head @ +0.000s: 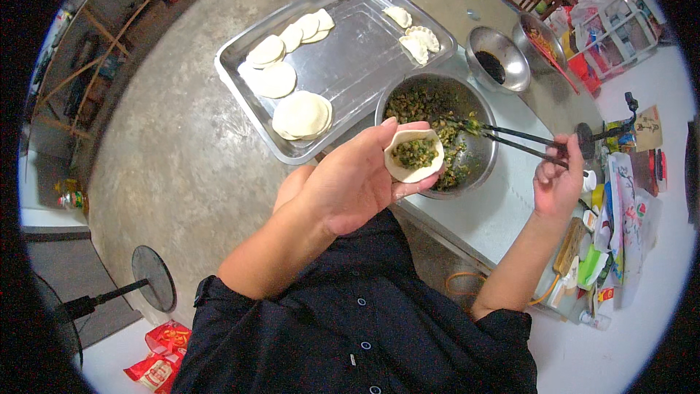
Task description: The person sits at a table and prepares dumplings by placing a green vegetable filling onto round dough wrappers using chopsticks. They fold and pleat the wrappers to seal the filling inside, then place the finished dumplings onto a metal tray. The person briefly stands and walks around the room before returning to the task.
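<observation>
On the fingers of my left hand point(355, 175) lies a round dumpling wrapper point(395, 167), with a mound of green minced filling point(416, 153) in its middle. My right hand point(559, 180) grips a pair of black chopsticks point(519, 139) by their upper ends. Their tips are in the steel mixing bowl point(488, 161), touching bits of the chopped filling point(421, 99) there. The left hand hovers over the bowl's near-left rim. Behind it, a steel tray point(350, 87) carries stacked wrappers point(301, 115) on its left side and several folded dumplings point(421, 38) at its far right corner.
A smaller steel bowl point(508, 60) with dark liquid stands beyond the mixing bowl. Behind it is another bowl point(555, 38) with red chopsticks across it. Packets, a power strip point(569, 246) and bottles crowd the table's right edge. A fan point(54, 306) stands at the lower left.
</observation>
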### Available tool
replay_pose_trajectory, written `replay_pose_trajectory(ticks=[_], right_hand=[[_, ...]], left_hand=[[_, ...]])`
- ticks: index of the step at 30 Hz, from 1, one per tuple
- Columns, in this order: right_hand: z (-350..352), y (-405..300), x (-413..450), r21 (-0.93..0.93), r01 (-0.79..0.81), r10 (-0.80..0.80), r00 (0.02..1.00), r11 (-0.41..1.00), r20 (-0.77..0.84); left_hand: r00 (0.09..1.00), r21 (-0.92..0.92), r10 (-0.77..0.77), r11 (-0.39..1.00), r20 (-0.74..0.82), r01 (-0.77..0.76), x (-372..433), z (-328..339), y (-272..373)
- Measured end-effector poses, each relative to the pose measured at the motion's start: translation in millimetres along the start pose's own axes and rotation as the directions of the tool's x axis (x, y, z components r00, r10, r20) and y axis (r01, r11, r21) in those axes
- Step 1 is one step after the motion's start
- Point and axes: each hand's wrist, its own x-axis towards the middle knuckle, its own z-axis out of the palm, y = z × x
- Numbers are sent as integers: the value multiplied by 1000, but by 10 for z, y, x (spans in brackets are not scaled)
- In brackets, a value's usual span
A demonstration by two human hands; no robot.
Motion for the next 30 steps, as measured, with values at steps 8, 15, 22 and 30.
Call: replay_pose_trajectory(ticks=[8, 15, 22, 30], right_hand=[[112, 549, 37, -294, 50, -57, 998, 955, -15], [-251, 525, -315, -311, -211, 238, 970, 927, 51], [241, 184, -1058, -446, -152, 280, 930, 882, 237], [308, 334, -976, -369, -182, 358, 794, 911, 492]], left_hand=[[992, 129, 55, 989, 116, -70, -70, 53, -66], [985, 239, 8, 970, 175, -50, -68, 65, -170], [972, 381, -105, 924, 212, 17, -22, 180, -310], [963, 491, -154, 871, 221, 27, -65, 198, -363]])
